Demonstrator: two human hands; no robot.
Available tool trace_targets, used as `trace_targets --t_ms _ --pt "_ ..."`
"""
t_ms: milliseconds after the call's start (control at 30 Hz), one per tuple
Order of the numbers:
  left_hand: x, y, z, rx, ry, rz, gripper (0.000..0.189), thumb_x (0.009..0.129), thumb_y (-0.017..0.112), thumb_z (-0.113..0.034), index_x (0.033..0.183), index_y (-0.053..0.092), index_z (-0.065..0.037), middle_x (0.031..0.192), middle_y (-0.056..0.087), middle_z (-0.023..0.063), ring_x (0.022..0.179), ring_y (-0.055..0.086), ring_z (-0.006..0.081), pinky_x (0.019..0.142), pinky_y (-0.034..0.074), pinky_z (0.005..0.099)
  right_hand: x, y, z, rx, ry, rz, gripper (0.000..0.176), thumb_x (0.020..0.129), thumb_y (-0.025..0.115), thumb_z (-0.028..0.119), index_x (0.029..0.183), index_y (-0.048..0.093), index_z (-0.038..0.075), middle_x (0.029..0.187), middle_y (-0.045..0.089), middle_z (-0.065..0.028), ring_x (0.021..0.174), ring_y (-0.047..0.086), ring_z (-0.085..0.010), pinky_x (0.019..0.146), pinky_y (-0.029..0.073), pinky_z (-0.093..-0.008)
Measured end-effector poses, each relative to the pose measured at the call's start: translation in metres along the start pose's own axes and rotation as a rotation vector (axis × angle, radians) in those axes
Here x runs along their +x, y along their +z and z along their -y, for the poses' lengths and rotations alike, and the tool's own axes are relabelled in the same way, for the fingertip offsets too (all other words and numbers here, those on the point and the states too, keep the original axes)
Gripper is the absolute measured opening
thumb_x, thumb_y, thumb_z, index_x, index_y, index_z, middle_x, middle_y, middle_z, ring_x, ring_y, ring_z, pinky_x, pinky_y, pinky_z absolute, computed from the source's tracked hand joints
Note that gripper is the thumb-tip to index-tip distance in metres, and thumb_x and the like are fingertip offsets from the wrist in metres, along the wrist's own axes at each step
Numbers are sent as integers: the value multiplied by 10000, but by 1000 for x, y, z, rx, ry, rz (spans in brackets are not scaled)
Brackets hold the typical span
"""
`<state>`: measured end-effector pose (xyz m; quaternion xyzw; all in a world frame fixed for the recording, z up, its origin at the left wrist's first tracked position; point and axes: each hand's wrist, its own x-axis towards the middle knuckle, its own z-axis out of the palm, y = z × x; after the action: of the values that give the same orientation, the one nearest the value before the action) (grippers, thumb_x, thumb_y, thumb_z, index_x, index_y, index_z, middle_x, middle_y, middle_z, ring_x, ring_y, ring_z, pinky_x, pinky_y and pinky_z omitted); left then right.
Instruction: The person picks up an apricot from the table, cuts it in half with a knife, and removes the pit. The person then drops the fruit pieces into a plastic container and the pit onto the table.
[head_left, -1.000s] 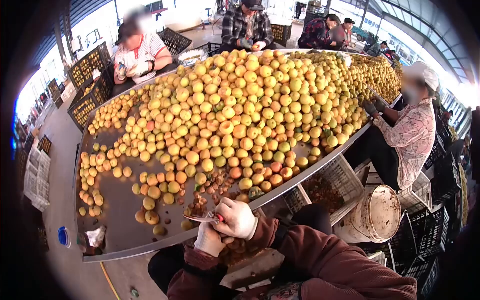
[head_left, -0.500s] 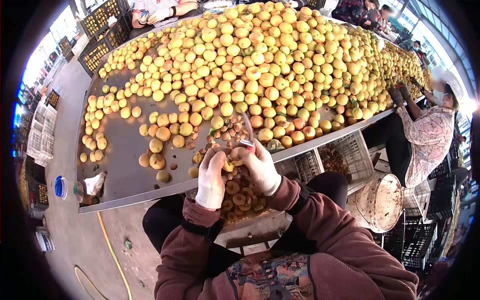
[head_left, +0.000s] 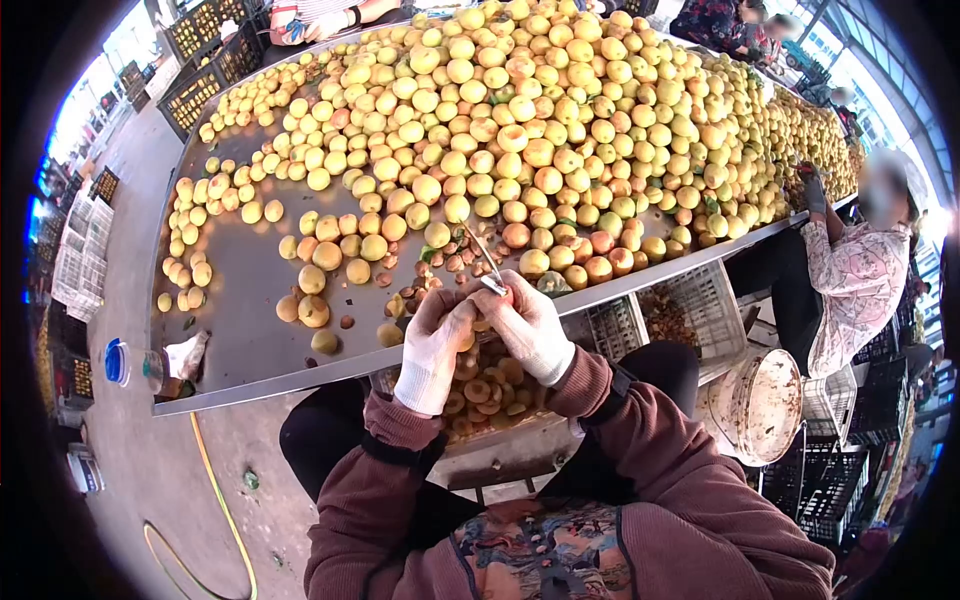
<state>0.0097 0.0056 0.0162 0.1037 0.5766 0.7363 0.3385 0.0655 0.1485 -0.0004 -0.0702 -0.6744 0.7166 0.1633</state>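
Steel table [head_left: 250, 330] runs away from you under a deep heap of apricots [head_left: 520, 110], which thins to loose fruit and brown pits [head_left: 440, 265] near your edge. Your gloved left hand [head_left: 432, 345] is curled close around one apricot [head_left: 468, 335], just above the crate [head_left: 490, 395] of halves below the table's rim. Your right hand [head_left: 530, 325], touching the left, is closed on a knife [head_left: 480, 250] whose thin blade points up and away over the table.

Judge the apricot light, soft and easily bruised, and slippery once juice wets the glove. Cup it round the sides with your fingertips and do not squeeze. The knife looks stiff and sharp, so grip it by the handle only.

Your fingers hide most of the apricot, so you cannot tell whether it is cut. The handle shows only as a red tip. Your arms cover the crate's near end, and the co-worker [head_left: 850, 280] at the right is blurred.
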Motion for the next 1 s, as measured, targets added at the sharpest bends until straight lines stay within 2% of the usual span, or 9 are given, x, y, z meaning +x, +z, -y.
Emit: trace_targets --t_ms 100,267,433,500,633,700,733,800,1000 --pt "6 -8 2 251 196 10 319 975 549 -324 1137 552 -50 953 568 -11 824 528 74 704 433 203 -2 0 -3 19 5 -10 165 963 576 154 1028 559 4 860 564 12 797 505 -47 716 458 -210" --pt "1 0 -7 -168 -23 -16 180 948 605 -200 1030 566 -45 799 524 -35 662 461 47 570 407 201 -8 11 10 261 112 -54 178 977 557 152 1095 531 21 936 586 -2 827 534 -53 718 474 -212" --pt "11 -12 18 -33 145 -3 184 967 545 -167 1062 584 -14 827 546 -6 732 514 87 621 472 228 -8 8 12 365 264 -40 206 986 567 184 1120 515 38 957 585 5 828 538 -52 712 470 -204" --pt "6 -8 7 10 56 -9 315 988 498 -324 1141 550 -54 942 580 -1 773 563 83 628 481 261 -3 13 9 331 148 -91 202 984 568 210 1087 516 45 899 569 13 748 516 -37 640 449 -188" --pt "2 2 -9 9 126 -67 228 975 508 -209 1107 573 -35 997 607 58 832 607 149 678 512 297 6 0 43 245 149 -251 265 982 538 319 888 534 72 603 469 26 469 410 -44 412 312 -198" --pt "2 -6 -3 510 496 24 205 926 525 -94 1103 588 -13 1063 616 121 917 622 218 760 519 304 10 -10 51 412 39 -215 306 985 525 336 813 502 84 563 445 20 426 376 -55 400 302 -207" --pt "2 -4 -1 504 491 29 205 926 525 -94 1103 588 -13 1063 616 121 917 622 218 760 519 304 12 -6 61 409 -46 -252 342 988 516 337 759 468 88 542 431 15 399 341 -65 393 289 -216" --pt "4 1 3 291 261 84 290 974 540 -203 1175 601 -2 965 632 9 779 502 45 700 418 182 13 -6 70 507 -75 -267 344 984 515 297 718 458 86 507 401 12 389 335 -77 391 285 -228" --pt "1 16 -3 145 96 100 290 978 531 -194 1179 596 5 993 639 22 805 516 47 716 431 192 15 -1 72 410 -130 -389 345 959 530 199 642 448 93 493 425 7 384 350 -73 379 280 -232"
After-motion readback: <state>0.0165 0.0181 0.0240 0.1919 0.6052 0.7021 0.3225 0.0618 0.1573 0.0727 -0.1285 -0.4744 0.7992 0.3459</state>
